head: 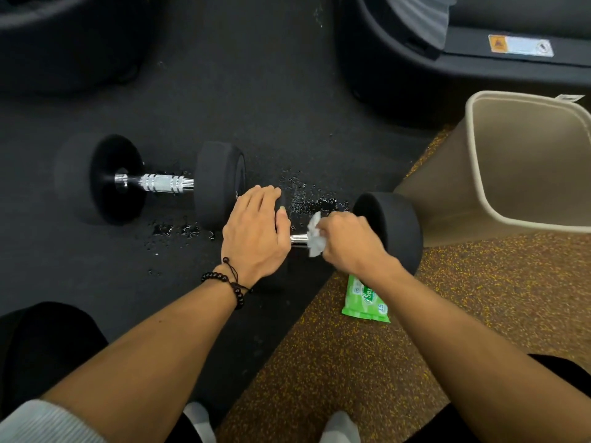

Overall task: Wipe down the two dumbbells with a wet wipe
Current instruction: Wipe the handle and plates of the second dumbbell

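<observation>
two dumbbells lie on the dark rubber floor [224, 75] in the head view. the far dumbbell [150, 182] sits to the left w/ its chrome handle bare, nobody touching it. the near dumbbell [388, 228] lies just right of it and closer to us, its right weight on the seam where the dark floor meets the speckled brown floor [351, 362].

our left hand [256, 231] rests on the near dumbbell's left weight, which is mostly hidden under it; fingers straight and close together, laid flat over the top, thumb toward the handle. a beaded bracelet [224, 279] sits on that wrist.

our right hand [348, 241] is curled round the near dumbbell's handle w/ a crumpled white wet wipe [315, 236] bunched in the grip, the wipe poking out on the left side of the fist. a short bit of chrome handle shows btwn the two hands.

water droplets [307, 196] speckle the dark floor btwn and behind the dumbbells, more near the far one's right weight.

a green wipes pack [363, 302] lies on the brown floor just under our right forearm, partly covered by it. a beige bin [511, 167] stands at right, just beside the near dumbbell's right weight; we can't tell if they touch. dark gym equipment [447, 43] fills the top right.
</observation>
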Demonstrator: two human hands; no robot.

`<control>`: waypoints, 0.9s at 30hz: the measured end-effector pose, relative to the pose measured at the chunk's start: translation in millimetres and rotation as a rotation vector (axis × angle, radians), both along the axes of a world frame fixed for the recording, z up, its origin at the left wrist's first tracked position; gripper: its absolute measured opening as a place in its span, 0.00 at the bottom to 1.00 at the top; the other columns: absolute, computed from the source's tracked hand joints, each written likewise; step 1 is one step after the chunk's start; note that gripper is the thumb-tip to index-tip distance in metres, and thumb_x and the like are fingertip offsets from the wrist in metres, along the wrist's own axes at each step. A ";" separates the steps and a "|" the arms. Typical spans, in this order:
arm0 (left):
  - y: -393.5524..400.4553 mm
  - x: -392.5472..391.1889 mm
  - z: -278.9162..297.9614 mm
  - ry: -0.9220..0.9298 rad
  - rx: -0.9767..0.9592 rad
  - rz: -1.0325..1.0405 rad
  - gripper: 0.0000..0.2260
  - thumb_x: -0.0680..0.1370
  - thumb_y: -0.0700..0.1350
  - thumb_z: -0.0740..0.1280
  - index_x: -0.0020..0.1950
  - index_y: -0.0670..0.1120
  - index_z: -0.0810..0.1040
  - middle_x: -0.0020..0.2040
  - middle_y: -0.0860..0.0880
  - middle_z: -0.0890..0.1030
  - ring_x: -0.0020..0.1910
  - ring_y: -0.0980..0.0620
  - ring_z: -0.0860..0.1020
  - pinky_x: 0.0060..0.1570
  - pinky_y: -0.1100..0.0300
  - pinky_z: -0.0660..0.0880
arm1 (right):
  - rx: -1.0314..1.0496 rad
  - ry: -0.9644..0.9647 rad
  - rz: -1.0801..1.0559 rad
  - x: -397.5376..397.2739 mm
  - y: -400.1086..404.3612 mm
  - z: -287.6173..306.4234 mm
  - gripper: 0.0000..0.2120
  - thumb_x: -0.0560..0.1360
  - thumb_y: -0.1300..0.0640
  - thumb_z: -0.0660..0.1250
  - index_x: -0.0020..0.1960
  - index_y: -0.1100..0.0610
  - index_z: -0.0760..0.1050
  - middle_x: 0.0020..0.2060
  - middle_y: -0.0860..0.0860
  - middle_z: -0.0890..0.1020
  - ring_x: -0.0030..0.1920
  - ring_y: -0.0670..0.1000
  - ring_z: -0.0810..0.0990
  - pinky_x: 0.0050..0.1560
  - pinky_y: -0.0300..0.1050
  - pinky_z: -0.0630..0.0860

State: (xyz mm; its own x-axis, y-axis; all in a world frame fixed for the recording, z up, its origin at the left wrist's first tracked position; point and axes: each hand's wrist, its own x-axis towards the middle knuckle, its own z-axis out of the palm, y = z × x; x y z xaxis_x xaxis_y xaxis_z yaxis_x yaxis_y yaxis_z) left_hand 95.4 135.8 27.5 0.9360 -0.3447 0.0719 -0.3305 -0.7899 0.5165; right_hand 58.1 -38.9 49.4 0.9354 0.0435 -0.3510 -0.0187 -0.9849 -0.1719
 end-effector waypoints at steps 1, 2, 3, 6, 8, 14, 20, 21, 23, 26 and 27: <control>-0.3 0.1 -0.3 -0.003 0.000 0.000 0.21 0.80 0.50 0.54 0.66 0.41 0.75 0.64 0.45 0.78 0.68 0.45 0.72 0.70 0.51 0.65 | -0.028 0.035 -0.036 5.7 -5.4 -0.8 0.09 0.72 0.59 0.64 0.52 0.58 0.77 0.51 0.56 0.80 0.53 0.60 0.78 0.48 0.50 0.73; -0.5 0.7 -0.1 -0.004 0.002 0.003 0.21 0.80 0.50 0.53 0.66 0.41 0.75 0.64 0.45 0.78 0.68 0.46 0.72 0.70 0.52 0.65 | -0.029 0.067 -0.055 10.9 -6.0 -1.8 0.09 0.72 0.60 0.64 0.52 0.59 0.77 0.52 0.58 0.80 0.53 0.61 0.79 0.49 0.51 0.74; -0.7 1.1 -0.1 -0.005 0.006 0.005 0.21 0.80 0.50 0.53 0.66 0.41 0.75 0.64 0.45 0.78 0.68 0.46 0.72 0.70 0.52 0.65 | 0.006 0.089 -0.057 13.7 -1.6 -2.1 0.10 0.73 0.60 0.64 0.53 0.59 0.76 0.52 0.59 0.80 0.53 0.62 0.79 0.50 0.52 0.75; -1.1 2.4 0.4 0.004 0.006 0.002 0.21 0.80 0.50 0.53 0.66 0.41 0.75 0.64 0.45 0.78 0.68 0.46 0.71 0.71 0.52 0.64 | 0.125 0.069 0.018 8.6 12.9 -3.4 0.10 0.75 0.59 0.62 0.53 0.58 0.78 0.50 0.57 0.80 0.52 0.60 0.79 0.48 0.50 0.73; -1.0 1.7 0.6 0.007 0.000 0.001 0.21 0.80 0.50 0.53 0.66 0.42 0.74 0.64 0.45 0.78 0.68 0.46 0.71 0.71 0.51 0.65 | 0.126 0.047 0.025 3.1 8.3 -0.2 0.10 0.73 0.61 0.62 0.52 0.57 0.78 0.49 0.56 0.80 0.51 0.59 0.78 0.47 0.51 0.74; -0.7 -0.7 0.9 -0.004 -0.011 0.006 0.20 0.80 0.50 0.54 0.65 0.42 0.75 0.63 0.45 0.78 0.68 0.46 0.72 0.71 0.51 0.65 | 0.035 0.146 -0.111 19.1 0.4 -5.9 0.12 0.76 0.58 0.63 0.58 0.58 0.78 0.53 0.60 0.79 0.54 0.63 0.79 0.50 0.51 0.75; -0.9 -0.2 -0.5 0.002 -0.018 0.012 0.19 0.80 0.49 0.55 0.65 0.42 0.75 0.63 0.46 0.78 0.68 0.46 0.72 0.69 0.48 0.68 | -0.094 0.106 0.045 10.8 -5.4 3.5 0.17 0.72 0.62 0.65 0.60 0.58 0.77 0.53 0.58 0.81 0.55 0.60 0.78 0.52 0.51 0.74; -0.5 -0.5 -0.6 -0.001 -0.015 0.010 0.19 0.80 0.49 0.55 0.65 0.42 0.75 0.63 0.46 0.78 0.68 0.46 0.71 0.69 0.48 0.68 | -0.155 0.100 0.049 12.8 -8.7 3.7 0.14 0.72 0.62 0.64 0.58 0.58 0.77 0.53 0.58 0.81 0.56 0.60 0.78 0.52 0.52 0.74; -0.1 0.1 -1.1 -0.002 -0.012 0.011 0.19 0.80 0.49 0.54 0.65 0.42 0.75 0.63 0.46 0.78 0.68 0.46 0.71 0.69 0.49 0.67 | -0.212 0.099 0.067 18.1 -6.7 2.8 0.11 0.74 0.63 0.61 0.54 0.59 0.76 0.52 0.59 0.81 0.57 0.61 0.75 0.52 0.52 0.71; -1.4 1.7 -1.5 -0.003 -0.013 0.014 0.20 0.80 0.50 0.54 0.65 0.42 0.75 0.63 0.46 0.78 0.68 0.46 0.72 0.69 0.50 0.67 | -0.203 0.117 0.102 16.3 5.5 -0.3 0.11 0.76 0.62 0.60 0.56 0.60 0.75 0.53 0.59 0.80 0.58 0.60 0.74 0.53 0.53 0.71; -1.5 1.9 -1.1 -0.003 -0.015 0.015 0.20 0.80 0.50 0.54 0.65 0.42 0.75 0.63 0.46 0.78 0.68 0.46 0.72 0.69 0.50 0.67 | -0.227 0.104 0.110 12.8 7.8 -0.5 0.10 0.77 0.61 0.60 0.56 0.60 0.75 0.54 0.58 0.80 0.58 0.60 0.73 0.53 0.52 0.71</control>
State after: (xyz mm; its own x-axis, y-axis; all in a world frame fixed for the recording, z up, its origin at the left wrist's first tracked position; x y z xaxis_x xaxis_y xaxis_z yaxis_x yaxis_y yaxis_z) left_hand 97.3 134.3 26.4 0.9406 -0.3299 0.0799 -0.3208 -0.7869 0.5272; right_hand 70.9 -31.1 48.9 0.8876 0.0526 -0.4576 0.0849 -0.9951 0.0504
